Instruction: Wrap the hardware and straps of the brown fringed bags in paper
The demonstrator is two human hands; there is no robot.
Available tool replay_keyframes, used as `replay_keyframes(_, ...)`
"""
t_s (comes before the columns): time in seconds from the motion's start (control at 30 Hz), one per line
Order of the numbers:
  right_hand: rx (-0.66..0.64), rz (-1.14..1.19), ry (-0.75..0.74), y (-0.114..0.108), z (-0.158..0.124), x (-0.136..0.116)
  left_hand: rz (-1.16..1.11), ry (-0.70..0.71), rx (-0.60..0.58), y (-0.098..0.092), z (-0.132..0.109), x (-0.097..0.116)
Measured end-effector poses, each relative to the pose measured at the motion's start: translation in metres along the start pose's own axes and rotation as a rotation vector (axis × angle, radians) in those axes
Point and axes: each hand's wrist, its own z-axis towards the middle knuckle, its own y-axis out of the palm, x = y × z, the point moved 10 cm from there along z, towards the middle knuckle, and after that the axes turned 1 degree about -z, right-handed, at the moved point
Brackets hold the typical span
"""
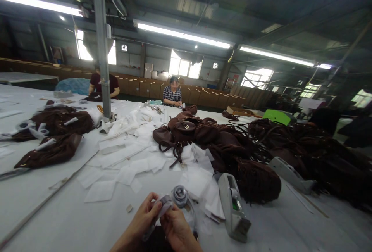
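My left hand [143, 218] and my right hand [176, 228] meet at the bottom centre of the view, above a white table [66, 217]. Both are closed in a pinch on a thin pale strip [162, 204] that looks like tape or wrapping. A dark brown piece lies under my hands, mostly hidden. Just beyond my fingers sits a grey round knot or roll [180, 194]. A grey tape dispenser [232, 205] lies to the right of my right hand.
Brown fringed bags [250, 155] are heaped at centre and right, more brown bags [55, 135] at left. White paper sheets [128, 155] are scattered mid-table. A steel post [102, 46] rises from the table. Two seated people [172, 93] work at the far edge.
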Motion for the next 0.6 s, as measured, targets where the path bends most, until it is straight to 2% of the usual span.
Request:
replay_keyframes(0.1,0.024,0.066,0.047,-0.004,0.001,0.007,0.134,0.032,0.007,-0.006,0.003,-0.004)
replay_keyframes(0.2,0.089,0.047,0.02,-0.019,0.001,0.008,0.204,0.123,-0.058,0.001,0.001,0.005)
replay_keyframes(0.33,0.138,-0.072,-0.041,-0.036,-0.002,0.007,0.194,0.122,-0.123,0.011,-0.006,0.008)
replay_keyframes(0.4,0.136,-0.136,-0.049,-0.038,-0.005,0.008,0.208,0.12,-0.141,0.014,-0.01,0.007)
replay_keyframes(0.47,0.139,-0.177,-0.048,-0.038,-0.007,0.01,0.251,0.133,-0.106,0.013,-0.013,0.009)
replay_keyframes(0.53,0.133,-0.18,-0.05,-0.036,-0.01,0.012,0.324,0.141,-0.064,0.01,-0.016,0.01)
replay_keyframes(0.6,0.128,-0.155,-0.059,-0.033,-0.013,0.012,0.395,0.147,-0.084,0.013,-0.018,0.011)
